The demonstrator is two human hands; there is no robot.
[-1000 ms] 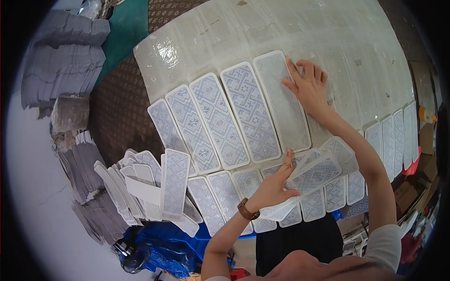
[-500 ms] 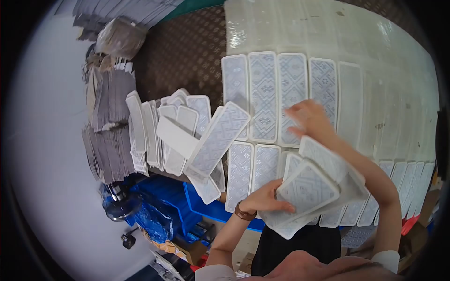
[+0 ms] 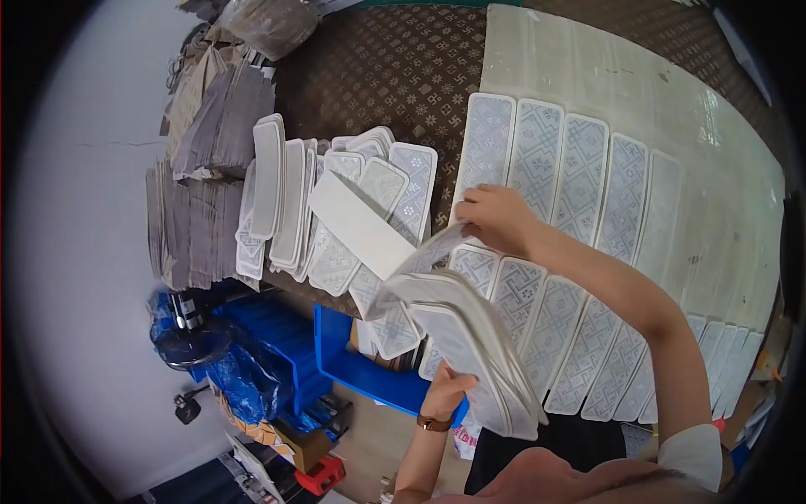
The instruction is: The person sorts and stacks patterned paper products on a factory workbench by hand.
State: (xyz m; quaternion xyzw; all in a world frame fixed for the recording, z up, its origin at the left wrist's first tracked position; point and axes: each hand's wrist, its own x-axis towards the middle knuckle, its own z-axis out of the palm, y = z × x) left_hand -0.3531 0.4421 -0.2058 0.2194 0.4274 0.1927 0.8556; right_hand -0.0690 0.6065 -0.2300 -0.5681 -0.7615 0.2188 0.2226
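My left hand (image 3: 449,393) is closed on the near end of a stack of long, round-cornered white strips with a grey geometric pattern (image 3: 460,349). The stack bows and fans out above my lap. With bent fingers, my right hand (image 3: 502,220) pinches the far end of one bent patterned strip (image 3: 437,250), whose other end curves down to the stack. Just beneath that hand, similar strips lie side by side in two rows; one in the far row (image 3: 537,151) shows its pattern clearly. My right fingertips are partly hidden.
Left of the stack, loose strips (image 3: 336,260) lie heaped, with a plain white strip (image 3: 361,225) across them. Grey bundles (image 3: 210,227) stand along the wall. A blue crate (image 3: 369,382) sits below the table edge. Brown patterned cloth (image 3: 378,67) covers the table, partly under a pale sheet (image 3: 571,59).
My right hand has moved left and now grips a strip's end. The stack in my left hand has swung left and stands more upright. The view has shifted left.
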